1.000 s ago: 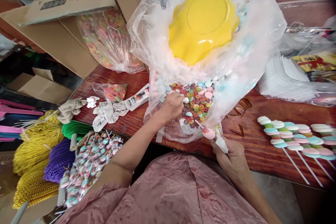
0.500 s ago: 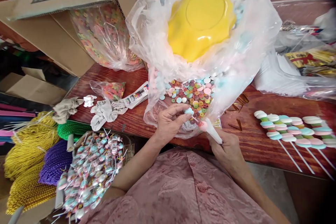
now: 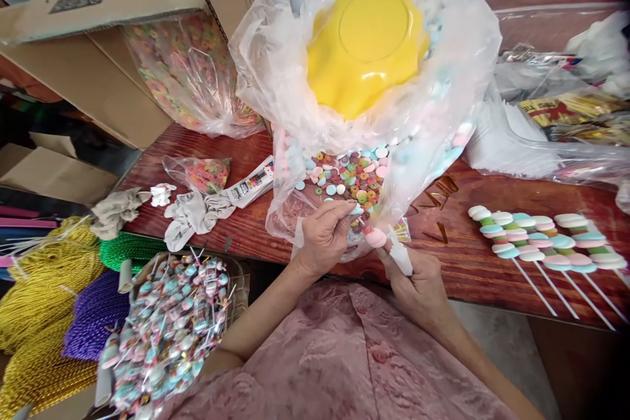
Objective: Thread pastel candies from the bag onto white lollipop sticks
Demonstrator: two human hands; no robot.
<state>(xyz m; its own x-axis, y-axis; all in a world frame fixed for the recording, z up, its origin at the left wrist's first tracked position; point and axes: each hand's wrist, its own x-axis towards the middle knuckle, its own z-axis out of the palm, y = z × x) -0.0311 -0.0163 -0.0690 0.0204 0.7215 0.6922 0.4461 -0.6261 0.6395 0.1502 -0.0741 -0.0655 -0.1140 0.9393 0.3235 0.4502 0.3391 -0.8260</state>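
Note:
Between the thumb and fingers of my left hand [image 3: 325, 236] is a light blue marshmallow [image 3: 356, 209], close to the tip of a candy stick. My right hand [image 3: 418, 282] is closed around that stick, with a crumpled white piece [image 3: 400, 254], perhaps paper or cloth, at its fingers. A pink marshmallow [image 3: 375, 237] sits on the stick near the tip; the rest of the stick is hidden. Just beyond both hands, loose marshmallows and ring-shaped gummies [image 3: 352, 177] lie in an open clear plastic bag [image 3: 280, 210]. A yellow scalloped bowl [image 3: 369, 46] rests upside down on the bag.
Several finished marshmallow skewers [image 3: 541, 243] lie in a row at the right, near gold twist ties [image 3: 443, 187]. A basket of wrapped skewers [image 3: 172, 328] stands at the lower left. Gloves [image 3: 194, 213], a gummy bag [image 3: 207, 174] and a cardboard box [image 3: 123, 79] are at the left.
My left hand has moved slightly right and down with the blue marshmallow, nearer the stick. The pink marshmallow has shifted a little down and left. The whole view has swung slightly.

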